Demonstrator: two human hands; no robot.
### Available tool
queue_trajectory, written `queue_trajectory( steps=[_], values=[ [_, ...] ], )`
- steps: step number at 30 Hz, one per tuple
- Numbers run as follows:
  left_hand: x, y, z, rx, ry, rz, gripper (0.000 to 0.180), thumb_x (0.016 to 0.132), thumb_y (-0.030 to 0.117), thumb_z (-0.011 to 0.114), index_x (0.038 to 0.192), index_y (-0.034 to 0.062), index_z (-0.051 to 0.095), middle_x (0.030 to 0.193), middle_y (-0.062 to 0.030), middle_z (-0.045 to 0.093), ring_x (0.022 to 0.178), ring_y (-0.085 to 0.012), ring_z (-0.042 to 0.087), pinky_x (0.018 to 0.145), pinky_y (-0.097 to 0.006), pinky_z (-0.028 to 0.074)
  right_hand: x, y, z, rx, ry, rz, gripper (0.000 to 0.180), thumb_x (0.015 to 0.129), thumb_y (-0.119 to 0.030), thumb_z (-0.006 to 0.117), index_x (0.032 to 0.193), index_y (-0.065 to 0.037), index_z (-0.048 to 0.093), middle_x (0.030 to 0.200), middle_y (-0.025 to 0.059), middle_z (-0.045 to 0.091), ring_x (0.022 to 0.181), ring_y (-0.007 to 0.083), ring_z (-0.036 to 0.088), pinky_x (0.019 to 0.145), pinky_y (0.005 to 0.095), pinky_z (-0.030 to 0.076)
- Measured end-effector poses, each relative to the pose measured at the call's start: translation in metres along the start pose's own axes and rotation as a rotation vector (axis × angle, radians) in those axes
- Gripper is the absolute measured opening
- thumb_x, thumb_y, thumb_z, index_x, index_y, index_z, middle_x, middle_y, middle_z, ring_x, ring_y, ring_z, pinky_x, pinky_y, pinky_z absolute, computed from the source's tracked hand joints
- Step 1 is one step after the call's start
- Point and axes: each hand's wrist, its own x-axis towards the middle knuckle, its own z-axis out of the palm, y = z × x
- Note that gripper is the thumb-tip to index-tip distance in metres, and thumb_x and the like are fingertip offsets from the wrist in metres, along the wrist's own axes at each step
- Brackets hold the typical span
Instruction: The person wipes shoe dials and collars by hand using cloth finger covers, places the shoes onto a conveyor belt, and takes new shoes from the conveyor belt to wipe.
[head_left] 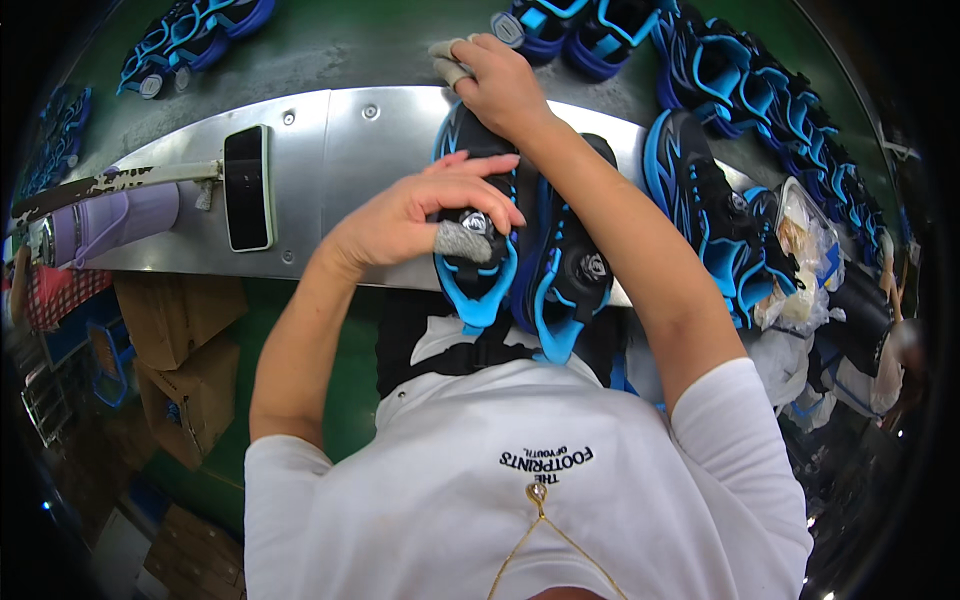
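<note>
Black-and-bright-blue sneaker with a dial closure (478, 312): it lies under the left hand (440, 205), its toe pointing away from the wearer and its blue-lined heel end showing past the near edge of the curved silver metal table (340, 150). The left hand is half open over the instep, thumb and fingers bent around the round silver dial (474, 224), with space between the tips; a grey fabric sleeve (463, 243) covers the thumb. A second black-and-blue sneaker (570, 235) lies just right of the left hand, partly hidden by the right forearm. The right hand (475, 75) is curled up near the first sneaker's toe, beige covers on its fingers; from this angle I can't tell whether either hand has firm hold of anything.

Left of the left hand, a black-screened phone with a pale green edge (247, 190) lies on the table, and further left is a lavender cylinder (130, 220). Well to the right of both hands stands another black-and-blue sneaker (690, 185), with clear plastic bags (805, 260) beyond it.

Past the right hand, on a dark green surface (350, 45), sit a sneaker pair (580, 40) just ahead, a long row of matching sneakers (755, 100) farther right, and a further group (195, 42) well to the left.
</note>
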Motion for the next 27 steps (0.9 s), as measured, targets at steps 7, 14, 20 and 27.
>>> queue_trajectory(
  steps=[7,14,20,27],
  values=[
    [-0.035,0.057,0.046,0.592,0.465,-0.050,0.034,0.078,0.010,0.073,0.111,0.0062,0.067,0.120,-0.0136,0.062,0.122,-0.0330,0.053,0.099,-0.040,0.043,-0.015,-0.010,-0.059,-0.123,-0.094,-0.055,0.019,0.082,-0.027,0.068,0.092,-0.011,0.071,0.093,0.0116,0.063,0.088,0.0331,0.063,0.077,0.0422,0.051],
    [-0.044,0.059,0.109,0.894,-0.019,-0.122,0.068,0.069,0.006,0.069,0.134,0.0182,0.055,0.110,-0.0244,0.053,0.099,-0.0374,0.056,0.085,-0.047,0.048,-0.135,0.000,-0.192,-0.873,-0.338,0.096,0.038,0.068,-0.013,0.074,0.105,-0.014,0.066,0.134,0.0091,0.050,0.126,0.0354,0.043,0.104,0.0557,0.031],
    [-0.012,0.053,0.093,0.797,0.016,-0.156,0.033,0.068,0.019,0.073,0.100,0.0112,0.067,0.087,-0.0159,0.059,0.087,-0.0332,0.061,0.071,-0.044,0.051,-0.153,0.037,-0.226,-0.839,-0.282,0.261,0.032,0.070,-0.015,0.075,0.102,-0.013,0.070,0.128,0.0115,0.056,0.120,0.0388,0.048,0.098,0.0521,0.038],
    [0.002,0.062,-0.085,1.117,0.446,-0.020,0.031,0.069,0.019,0.074,0.098,0.0089,0.068,0.090,-0.0124,0.061,0.086,-0.0334,0.061,0.073,-0.040,0.049,-0.041,-0.005,-0.190,-0.265,-0.050,0.092,0.042,0.083,-0.026,0.071,0.122,-0.014,0.062,0.128,0.0167,0.056,0.109,0.0375,0.057,0.091,0.0429,0.049]
  ],
)
